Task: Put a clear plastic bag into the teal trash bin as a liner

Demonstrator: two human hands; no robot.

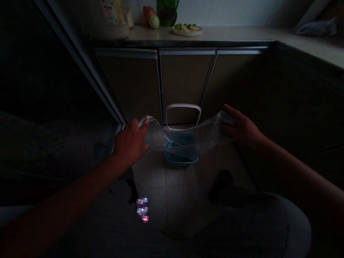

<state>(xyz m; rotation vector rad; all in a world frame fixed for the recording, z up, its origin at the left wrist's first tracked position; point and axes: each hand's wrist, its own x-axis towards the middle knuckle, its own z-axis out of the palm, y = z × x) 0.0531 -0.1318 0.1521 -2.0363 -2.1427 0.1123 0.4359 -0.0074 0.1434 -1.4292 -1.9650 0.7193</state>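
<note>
A clear plastic bag (207, 137) is stretched sideways between my two hands, above a teal bin (179, 164) on the tiled floor. My left hand (130, 141) pinches the bag's left end, fingers closed on the film. At the other end, my right hand (239, 126) holds the bag with its index finger stretched out; its lower fingers are partly hidden in the dark film. Through the bag, part of the bin's opening shows. A pale rounded frame (184, 105) stands upright behind the bin, close to the cabinet doors.
Brown cabinet doors (184, 75) stand behind the bin. Along the countertop (230, 31) are a plate with food (187, 30), a green bottle or packet (167, 0), onion-like vegetables (153, 20) and a large container (112, 9). My legs and a dark shoe (222, 183) flank the floor tiles.
</note>
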